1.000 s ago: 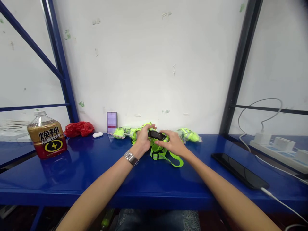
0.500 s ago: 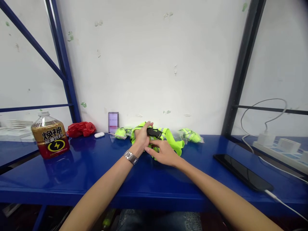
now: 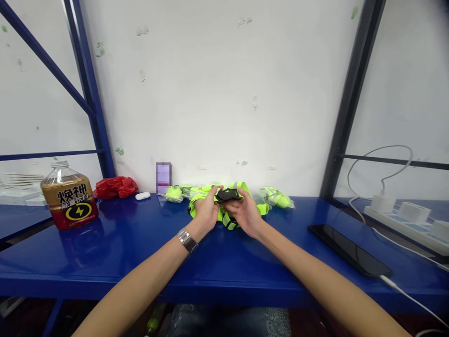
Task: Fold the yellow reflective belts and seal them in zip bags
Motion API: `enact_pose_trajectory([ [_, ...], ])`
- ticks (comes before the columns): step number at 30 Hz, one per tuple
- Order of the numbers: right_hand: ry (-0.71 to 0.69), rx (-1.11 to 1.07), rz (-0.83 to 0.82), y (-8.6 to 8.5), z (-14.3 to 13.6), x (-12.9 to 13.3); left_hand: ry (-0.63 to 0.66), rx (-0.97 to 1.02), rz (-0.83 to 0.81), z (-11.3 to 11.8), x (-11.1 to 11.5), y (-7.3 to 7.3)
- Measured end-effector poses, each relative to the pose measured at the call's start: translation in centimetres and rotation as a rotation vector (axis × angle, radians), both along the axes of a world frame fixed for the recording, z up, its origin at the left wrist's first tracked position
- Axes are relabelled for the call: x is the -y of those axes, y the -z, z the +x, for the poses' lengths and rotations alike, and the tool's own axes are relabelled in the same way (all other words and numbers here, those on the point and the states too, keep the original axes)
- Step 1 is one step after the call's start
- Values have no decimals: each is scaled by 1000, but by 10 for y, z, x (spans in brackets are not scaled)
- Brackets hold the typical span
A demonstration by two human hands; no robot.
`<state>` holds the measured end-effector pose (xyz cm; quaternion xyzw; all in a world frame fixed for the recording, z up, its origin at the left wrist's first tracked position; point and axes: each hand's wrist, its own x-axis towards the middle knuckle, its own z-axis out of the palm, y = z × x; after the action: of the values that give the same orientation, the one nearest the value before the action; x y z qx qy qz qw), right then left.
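A black plastic buckle (image 3: 228, 194) sits between my two hands, fixed to a neon yellow-green strap with silver reflective bands (image 3: 229, 222). My left hand (image 3: 208, 209), with a metal watch (image 3: 187, 239) on its wrist, grips the buckle's left end, thumb on top. At the other end my right hand (image 3: 247, 213) is closed on it with the thumb up and fingers underneath. Loops of the strap lie on the blue table below and behind my hands. Some fingertips are hidden behind the buckle.
Bagged yellow-green bundles lie left (image 3: 174, 194) and right (image 3: 278, 197) by the wall. A phone (image 3: 163, 178) leans there, near a white case (image 3: 142, 196), red plastic bag (image 3: 116, 187) and drink bottle (image 3: 70, 196). At right are a cabled black phone (image 3: 349, 249) and power strip (image 3: 403, 224).
My right hand has risen from below the left wrist to the buckle's right end, its thumb now up. The left hand has turned slightly, and the buckle now lies between both hands.
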<state>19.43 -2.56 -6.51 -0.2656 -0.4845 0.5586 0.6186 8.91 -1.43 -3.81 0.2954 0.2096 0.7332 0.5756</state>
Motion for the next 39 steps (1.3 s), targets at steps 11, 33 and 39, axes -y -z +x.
enact_pose_trajectory([
  [11,60,71,177,0,-13,7,56,-72,-28,9,10,6],
  [33,549,-30,-76,5,6,-19,-374,-1115,447,-29,-15,37],
  [39,716,447,-2,19,10,-15,-329,-1246,413,-58,-24,42],
])
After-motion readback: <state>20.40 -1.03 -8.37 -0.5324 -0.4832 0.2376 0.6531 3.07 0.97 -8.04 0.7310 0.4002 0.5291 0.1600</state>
